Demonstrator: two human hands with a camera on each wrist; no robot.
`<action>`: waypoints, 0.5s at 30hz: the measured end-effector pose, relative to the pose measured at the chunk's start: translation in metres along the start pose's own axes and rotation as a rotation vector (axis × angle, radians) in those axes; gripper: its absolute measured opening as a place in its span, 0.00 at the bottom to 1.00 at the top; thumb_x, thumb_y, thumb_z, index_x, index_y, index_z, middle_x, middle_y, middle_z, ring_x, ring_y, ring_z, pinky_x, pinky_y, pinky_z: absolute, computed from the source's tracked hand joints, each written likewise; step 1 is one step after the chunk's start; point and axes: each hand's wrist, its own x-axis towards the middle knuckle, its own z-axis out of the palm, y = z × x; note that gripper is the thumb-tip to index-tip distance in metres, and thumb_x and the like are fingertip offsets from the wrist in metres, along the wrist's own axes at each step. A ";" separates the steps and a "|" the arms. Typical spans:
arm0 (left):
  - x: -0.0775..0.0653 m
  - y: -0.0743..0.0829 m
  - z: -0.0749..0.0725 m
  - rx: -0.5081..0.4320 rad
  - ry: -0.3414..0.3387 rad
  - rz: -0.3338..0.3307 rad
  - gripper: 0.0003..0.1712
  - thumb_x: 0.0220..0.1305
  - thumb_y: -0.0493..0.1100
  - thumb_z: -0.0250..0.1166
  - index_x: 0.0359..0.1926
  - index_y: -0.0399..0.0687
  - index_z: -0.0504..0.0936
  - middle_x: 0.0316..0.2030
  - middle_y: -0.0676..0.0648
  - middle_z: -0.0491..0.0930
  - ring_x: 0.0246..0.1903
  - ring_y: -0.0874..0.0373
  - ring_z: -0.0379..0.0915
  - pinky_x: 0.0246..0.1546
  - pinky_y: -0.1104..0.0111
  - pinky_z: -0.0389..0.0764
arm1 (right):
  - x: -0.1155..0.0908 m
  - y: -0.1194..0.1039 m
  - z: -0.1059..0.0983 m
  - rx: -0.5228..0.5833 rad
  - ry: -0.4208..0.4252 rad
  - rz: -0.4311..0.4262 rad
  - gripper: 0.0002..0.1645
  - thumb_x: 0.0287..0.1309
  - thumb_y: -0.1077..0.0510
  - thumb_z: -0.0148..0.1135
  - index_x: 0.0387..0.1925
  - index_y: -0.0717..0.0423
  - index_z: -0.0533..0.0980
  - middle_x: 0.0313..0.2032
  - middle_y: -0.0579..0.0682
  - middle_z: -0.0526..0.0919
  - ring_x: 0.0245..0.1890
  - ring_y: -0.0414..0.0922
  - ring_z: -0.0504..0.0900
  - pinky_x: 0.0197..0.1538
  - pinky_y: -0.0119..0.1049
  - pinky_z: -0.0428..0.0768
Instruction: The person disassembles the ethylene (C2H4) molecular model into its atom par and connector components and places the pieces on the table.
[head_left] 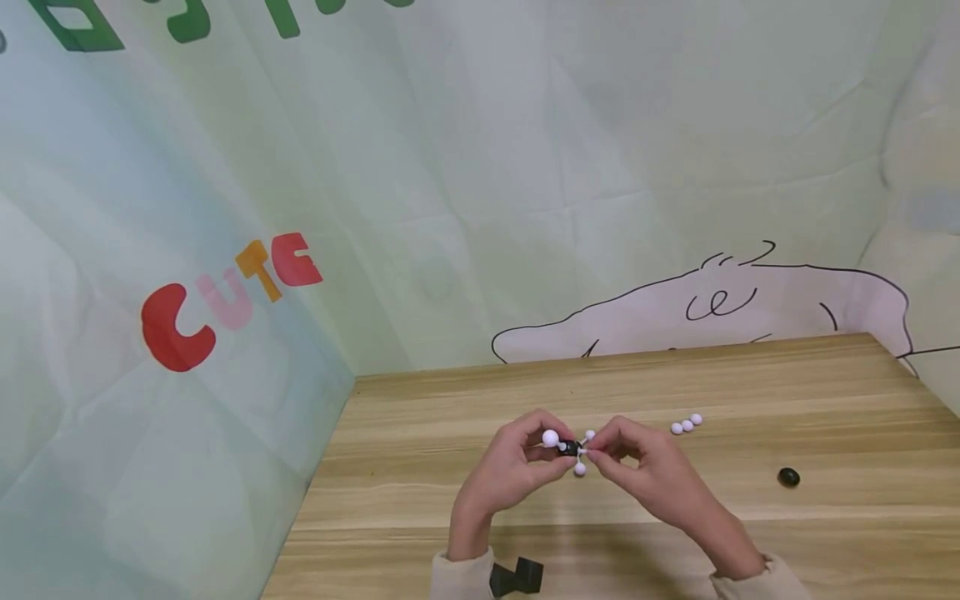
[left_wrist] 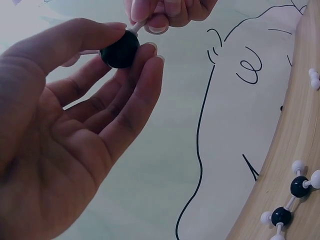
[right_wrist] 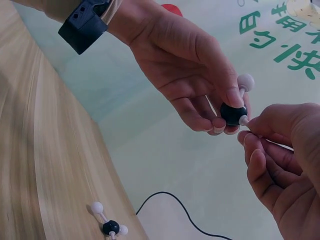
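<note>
Both hands meet over the table around one black ball [right_wrist: 233, 114]. My left hand [head_left: 512, 460] grips this ball between thumb and fingertips. A white ball [right_wrist: 245, 82] is joined to it by a short white stick. My right hand [head_left: 651, 467] pinches another white stick [right_wrist: 245, 121] with thumb and index finger, its end at the black ball. How deep that stick sits cannot be told. Below lies an assembled ball-and-stick model with two black balls [left_wrist: 300, 186] and several white balls on sticks; the hands partly cover it in the head view.
Three white balls [head_left: 687, 426] lie in a row at the right of the table. Nearer the right edge is a loose black ball [head_left: 788, 477]. A printed cloth [head_left: 450, 208] hangs behind and left of the wooden table [head_left: 390, 500].
</note>
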 end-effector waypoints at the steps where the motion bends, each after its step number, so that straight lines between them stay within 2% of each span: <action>1: 0.000 0.000 0.000 0.004 -0.002 0.004 0.12 0.57 0.29 0.66 0.42 0.36 0.76 0.42 0.36 0.78 0.40 0.61 0.78 0.44 0.68 0.82 | 0.000 0.000 0.000 0.003 -0.003 -0.008 0.07 0.56 0.64 0.66 0.32 0.47 0.78 0.30 0.45 0.84 0.28 0.35 0.79 0.33 0.31 0.79; 5: -0.001 -0.001 -0.002 0.018 -0.021 0.026 0.12 0.58 0.31 0.66 0.42 0.37 0.76 0.41 0.37 0.78 0.40 0.61 0.77 0.44 0.68 0.82 | -0.001 0.000 -0.001 0.013 -0.011 -0.036 0.07 0.56 0.67 0.65 0.32 0.51 0.79 0.31 0.41 0.84 0.28 0.35 0.79 0.32 0.31 0.79; 7: -0.002 -0.002 -0.005 0.036 -0.008 0.043 0.12 0.58 0.31 0.66 0.43 0.36 0.75 0.42 0.36 0.77 0.39 0.61 0.77 0.43 0.68 0.82 | -0.002 0.001 -0.004 -0.002 -0.003 -0.034 0.08 0.56 0.67 0.65 0.32 0.51 0.78 0.31 0.40 0.83 0.28 0.35 0.79 0.33 0.31 0.80; 9: -0.008 -0.002 -0.014 0.046 0.056 0.032 0.12 0.58 0.30 0.65 0.43 0.34 0.75 0.42 0.34 0.77 0.39 0.61 0.77 0.42 0.69 0.82 | -0.004 0.003 -0.012 -0.023 0.028 -0.010 0.08 0.56 0.67 0.64 0.32 0.51 0.78 0.32 0.40 0.83 0.29 0.35 0.79 0.33 0.30 0.80; 13: -0.023 -0.001 -0.040 0.062 0.252 -0.034 0.13 0.57 0.28 0.65 0.43 0.33 0.75 0.43 0.35 0.76 0.39 0.61 0.77 0.40 0.72 0.81 | -0.011 0.011 -0.043 -0.116 0.144 0.063 0.09 0.55 0.69 0.64 0.32 0.52 0.77 0.30 0.43 0.82 0.28 0.34 0.78 0.31 0.28 0.79; 15: -0.029 0.001 -0.049 0.060 0.306 -0.075 0.14 0.57 0.30 0.66 0.44 0.36 0.76 0.43 0.37 0.76 0.40 0.61 0.77 0.41 0.72 0.81 | -0.014 0.016 -0.057 -0.161 0.178 0.097 0.07 0.56 0.68 0.64 0.33 0.53 0.78 0.30 0.46 0.83 0.27 0.33 0.79 0.30 0.27 0.78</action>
